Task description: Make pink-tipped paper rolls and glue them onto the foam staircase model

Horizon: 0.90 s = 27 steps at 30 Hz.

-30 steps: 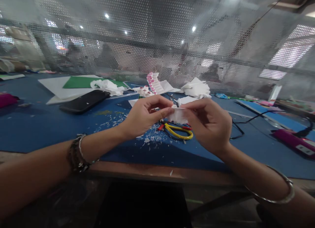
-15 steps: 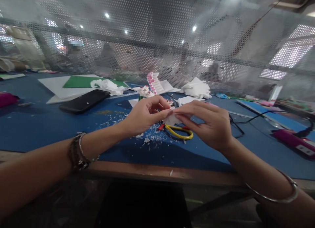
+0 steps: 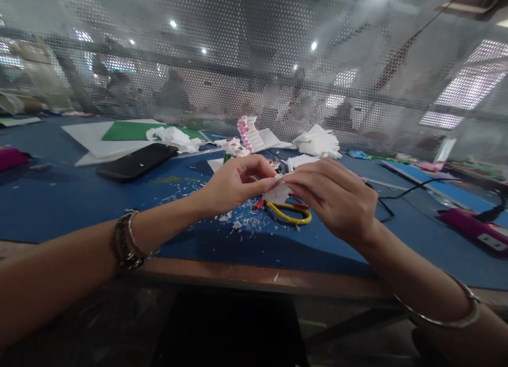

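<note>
A small piece of thin white paper [image 3: 277, 193] is pinched between my two hands above the table. My left hand [image 3: 238, 184] closes thumb and fingertips on its left side. On the other side, my right hand [image 3: 337, 198] grips the paper with bent fingers, which hide part of it. Below it lie scissors with yellow and red handles [image 3: 293, 220]; their blades are hidden. White paper scraps [image 3: 238, 227] are strewn around them. Just behind my left hand stands a cluster of small white flowers with reddish dots [image 3: 235, 146].
Behind lie a black phone [image 3: 137, 162], a green sheet [image 3: 129, 131] on white sheets, crumpled white paper [image 3: 174, 138], a pink-edged strip [image 3: 248, 134] and a white paper stack [image 3: 317, 141]. At right is a purple power strip [image 3: 474, 229] with a black cable. A perforated screen [image 3: 222, 71] rises behind.
My right hand has turned slightly, its knuckles now a little higher and further right. The white paper has tilted a little between the fingers. My left hand is almost unmoved.
</note>
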Motion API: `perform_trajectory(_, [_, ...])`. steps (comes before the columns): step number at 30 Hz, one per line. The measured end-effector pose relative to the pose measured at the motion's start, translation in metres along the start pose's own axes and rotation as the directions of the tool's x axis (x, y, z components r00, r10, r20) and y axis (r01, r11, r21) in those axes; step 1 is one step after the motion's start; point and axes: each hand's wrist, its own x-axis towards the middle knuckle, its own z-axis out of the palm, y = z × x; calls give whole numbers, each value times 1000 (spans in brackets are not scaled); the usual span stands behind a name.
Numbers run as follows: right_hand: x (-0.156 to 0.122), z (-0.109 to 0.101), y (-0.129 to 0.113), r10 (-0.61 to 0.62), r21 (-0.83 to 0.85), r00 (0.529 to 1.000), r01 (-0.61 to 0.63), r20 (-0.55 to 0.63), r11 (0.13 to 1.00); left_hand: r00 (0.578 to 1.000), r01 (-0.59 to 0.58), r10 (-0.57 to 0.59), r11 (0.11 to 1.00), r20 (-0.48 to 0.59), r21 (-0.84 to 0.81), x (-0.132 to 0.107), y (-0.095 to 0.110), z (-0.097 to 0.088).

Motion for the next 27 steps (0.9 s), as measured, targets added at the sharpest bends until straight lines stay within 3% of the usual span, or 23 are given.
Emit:
perform_trajectory(6, [5, -1, 2, 61, 47, 998, -60, -25, 997, 999, -38, 35, 995, 31, 97, 1, 1, -3])
perform_trajectory(16, [5, 2, 1, 195, 258, 971, -225, 136, 940, 984, -113, 72, 958, 160, 262, 0, 4, -5])
perform_trajectory(24, [3, 3, 1, 306, 426, 925, -375, 224, 823, 975, -77, 66, 996, 212, 46, -2, 3, -4])
perform_trajectory(27, [2, 6, 0, 362, 486, 903, -430, 232, 761, 982, -64, 59, 998, 177, 26, -2, 2, -3])
